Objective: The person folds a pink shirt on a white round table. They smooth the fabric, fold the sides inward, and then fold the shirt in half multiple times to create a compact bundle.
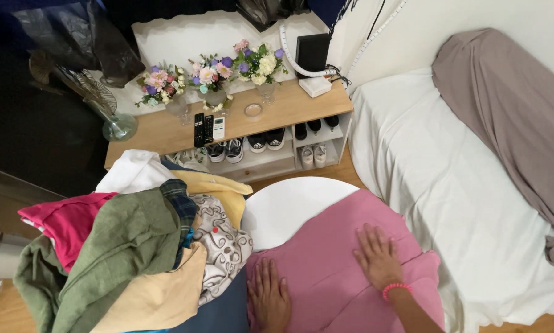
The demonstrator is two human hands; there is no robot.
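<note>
A pink garment [326, 253] lies spread over a round white table [283, 206]. My left hand [269, 296] rests flat on its near left part, fingers apart. My right hand [377, 256], with a pink bead bracelet on the wrist, presses flat on the cloth's right side. Neither hand grips anything. A heap of clothes [129, 246] sits just left of my left hand: green, red, white, yellow, plaid and patterned pieces.
A bed with a white sheet [449, 179] and a grey-brown cover [511, 105] fills the right. Behind the table stands a low wooden shelf [289, 105] with flower vases, remotes, a small dish and shoes below. A fan [98, 98] stands at the left.
</note>
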